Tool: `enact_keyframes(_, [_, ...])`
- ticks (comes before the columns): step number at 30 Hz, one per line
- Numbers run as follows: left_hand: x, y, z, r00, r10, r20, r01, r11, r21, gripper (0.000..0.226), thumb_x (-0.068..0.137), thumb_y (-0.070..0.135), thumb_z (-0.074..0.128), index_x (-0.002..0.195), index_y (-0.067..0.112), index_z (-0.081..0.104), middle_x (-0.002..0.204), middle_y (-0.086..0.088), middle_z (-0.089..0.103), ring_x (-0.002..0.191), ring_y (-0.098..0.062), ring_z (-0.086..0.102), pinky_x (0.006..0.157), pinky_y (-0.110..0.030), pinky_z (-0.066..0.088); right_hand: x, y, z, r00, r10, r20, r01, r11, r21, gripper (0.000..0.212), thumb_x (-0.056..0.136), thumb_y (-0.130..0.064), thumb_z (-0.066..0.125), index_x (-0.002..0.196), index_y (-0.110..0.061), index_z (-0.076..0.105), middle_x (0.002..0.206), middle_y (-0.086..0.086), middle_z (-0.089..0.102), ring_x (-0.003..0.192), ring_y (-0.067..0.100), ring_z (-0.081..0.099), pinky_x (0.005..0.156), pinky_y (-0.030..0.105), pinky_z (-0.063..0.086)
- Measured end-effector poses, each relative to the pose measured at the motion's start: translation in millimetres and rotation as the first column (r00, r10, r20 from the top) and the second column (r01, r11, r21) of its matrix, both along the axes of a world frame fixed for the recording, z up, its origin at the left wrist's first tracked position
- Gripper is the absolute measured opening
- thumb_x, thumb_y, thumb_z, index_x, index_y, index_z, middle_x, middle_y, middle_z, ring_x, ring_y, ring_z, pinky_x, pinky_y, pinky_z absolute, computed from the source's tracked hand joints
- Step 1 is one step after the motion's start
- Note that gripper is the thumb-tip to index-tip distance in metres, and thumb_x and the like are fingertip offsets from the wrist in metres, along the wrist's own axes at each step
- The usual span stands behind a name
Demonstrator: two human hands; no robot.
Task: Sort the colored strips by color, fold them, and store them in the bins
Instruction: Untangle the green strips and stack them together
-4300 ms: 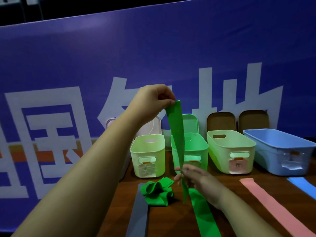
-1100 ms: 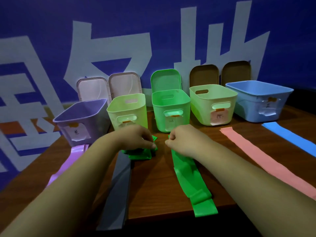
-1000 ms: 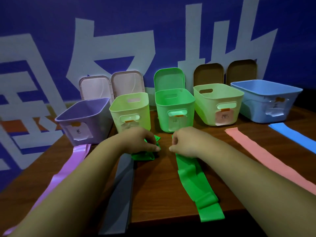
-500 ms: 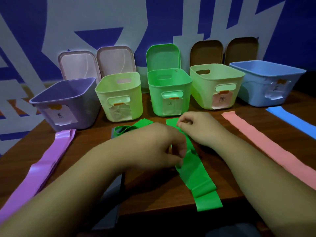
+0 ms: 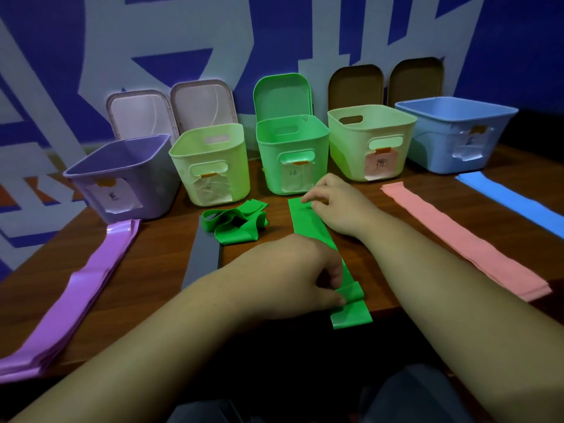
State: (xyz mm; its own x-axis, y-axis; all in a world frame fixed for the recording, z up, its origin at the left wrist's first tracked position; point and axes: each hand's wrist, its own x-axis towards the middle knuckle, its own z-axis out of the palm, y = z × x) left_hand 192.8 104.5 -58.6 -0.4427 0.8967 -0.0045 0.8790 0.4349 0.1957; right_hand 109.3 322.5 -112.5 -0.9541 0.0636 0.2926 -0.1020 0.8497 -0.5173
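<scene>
The near end of the green strip [image 5: 309, 227] hangs a little over the near edge of the table [image 5: 158, 254]. Just beyond that edge the left hand [image 5: 293, 270] pinches a small raised fold in this strip between thumb and bent fingers [image 5: 338, 274]. From there the strip runs flat across the wood toward the far side.

To the left lies a purple strip [image 5: 79, 294], long and slanted, its near end over the table edge. A grey strip [image 5: 203, 261] lies between it and the left hand. On the right a pink strip [image 5: 467, 242] stretches from near right to the far middle.

Farther on, a loose pile of folded green strips [image 5: 235, 222] sits on the far end of the grey strip. Just right of it, the right hand [image 5: 338, 206] rests on the far end of the green strip, its fingers bent; I cannot tell whether they pinch it or only press it down. A blue strip [image 5: 512, 203] lies at the far right.

Beyond stand five open bins in a row, left to right: a purple bin [image 5: 122, 178], a pale green bin [image 5: 210, 166], a green bin [image 5: 293, 154] straight beyond the green strip, a second pale green bin [image 5: 372, 141] and a blue bin [image 5: 454, 132]. Lids [image 5: 282, 96] lean upright behind them against a blue and white wall [image 5: 213, 32].
</scene>
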Motion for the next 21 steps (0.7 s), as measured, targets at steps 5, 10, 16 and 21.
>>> enact_keyframes(5, [5.6, -2.8, 2.0, 0.996, 0.086, -0.007, -0.085, 0.992, 0.094, 0.017, 0.089, 0.047, 0.075, 0.1, 0.035, 0.071, 0.092, 0.014, 0.068, 0.084, -0.005, 0.062, 0.078, -0.039, 0.059, -9.9, 3.7, -10.4, 0.998, 0.036, 0.056, -0.037, 0.999, 0.023, 0.034, 0.107, -0.017, 0.054, 0.128, -0.03, 0.077, 0.146, -0.008, 0.059, 0.139, 0.02, 0.051, 0.125, 0.042, 0.034])
enact_keyframes(10, [18.7, -6.6, 1.0, 0.996, 0.085, -0.04, -0.075, 0.976, 0.206, 0.014, 0.089, 0.045, 0.075, 0.099, 0.036, 0.069, 0.094, 0.016, 0.064, 0.084, -0.004, 0.059, 0.077, -0.039, 0.057, -15.3, 6.6, -13.3, 0.995, -0.004, 0.104, 0.002, 1.0, 0.014, 0.042, 0.107, -0.015, 0.048, 0.132, -0.034, 0.075, 0.153, -0.011, 0.058, 0.142, 0.023, 0.049, 0.128, 0.043, 0.03])
enact_keyframes(16, [25.4, -10.4, -10.4, 0.998, 0.054, 0.031, -0.059, 0.973, 0.224, 0.015, 0.089, 0.043, 0.077, 0.099, 0.035, 0.069, 0.093, 0.017, 0.062, 0.088, -0.003, 0.06, 0.078, -0.039, 0.057, -17.3, 8.3, -14.3, 0.992, -0.014, 0.126, 0.009, 0.999, 0.033, 0.041, 0.106, -0.02, 0.049, 0.134, -0.037, 0.073, 0.153, -0.01, 0.059, 0.143, 0.022, 0.049, 0.126, 0.044, 0.034])
enact_keyframes(21, [26.0, -11.9, -15.8, 0.996, 0.022, 0.084, -0.039, 0.979, 0.202, 0.014, 0.09, 0.041, 0.078, 0.1, 0.035, 0.07, 0.094, 0.017, 0.063, 0.089, -0.002, 0.061, 0.079, -0.035, 0.056, -14.0, 6.9, -11.4, 0.992, -0.01, 0.127, 0.007, 1.0, 0.022, 0.04, 0.106, -0.021, 0.05, 0.135, -0.037, 0.072, 0.153, -0.01, 0.057, 0.144, 0.02, 0.047, 0.125, 0.044, 0.036])
